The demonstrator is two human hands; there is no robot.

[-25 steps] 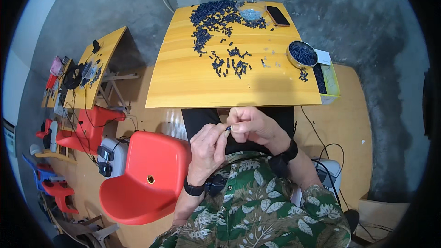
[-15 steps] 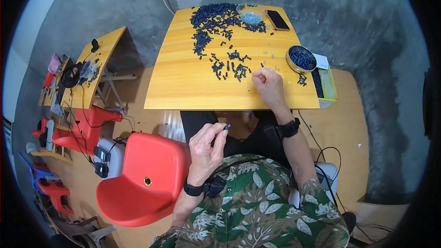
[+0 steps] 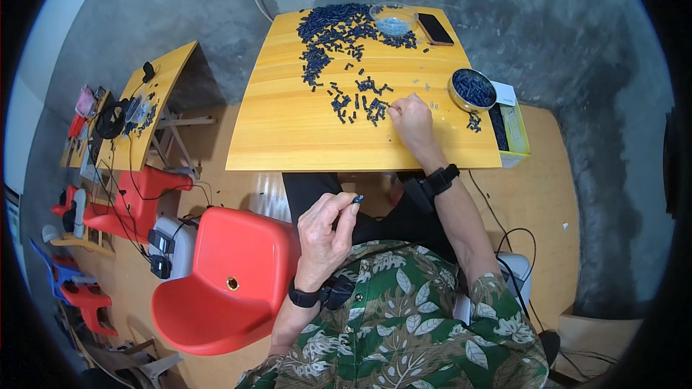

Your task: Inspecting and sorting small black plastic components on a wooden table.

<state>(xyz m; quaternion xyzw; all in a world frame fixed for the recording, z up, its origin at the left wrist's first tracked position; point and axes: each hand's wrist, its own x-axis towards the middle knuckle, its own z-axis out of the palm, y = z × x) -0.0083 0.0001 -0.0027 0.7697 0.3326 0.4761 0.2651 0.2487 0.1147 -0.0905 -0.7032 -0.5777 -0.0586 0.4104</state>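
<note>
A: What are we looking down on?

B: We are seeing a yellow wooden counter (image 3: 288, 137) in the upper middle of the frame. The left hand (image 3: 326, 234), low and centre over the lap, is holding a small dark piece with a blue tip (image 3: 357, 200); its fingers are pinched together on the piece's lower end.

A: And the other hand?

B: The right hand (image 3: 412, 119) is resting on the counter at centre right, its fingers curled down beside a loose scatter of small dark parts (image 3: 357, 104). We cannot tell whether it is gripping one.

A: How are we judging these parts will handle?

B: They are looking tiny, light and stiff, likely hard plastic, so we are expecting them to roll or slip away easily. A fingertip pinch across the short body seems the surest hold.

A: Which containers are we seeing?

B: A round metal tin (image 3: 472, 90) is sitting at the right edge of the counter, filled with dark parts. A clear bowl (image 3: 393, 20) at the top is holding small bluish bits, just beside a large heap of dark parts (image 3: 331, 25). A dark phone (image 3: 435, 29) is lying right of the bowl, and a yellow box (image 3: 515, 126) is sitting just beyond the counter's right edge. A red chair (image 3: 223, 281) is filling the lower left.
</note>
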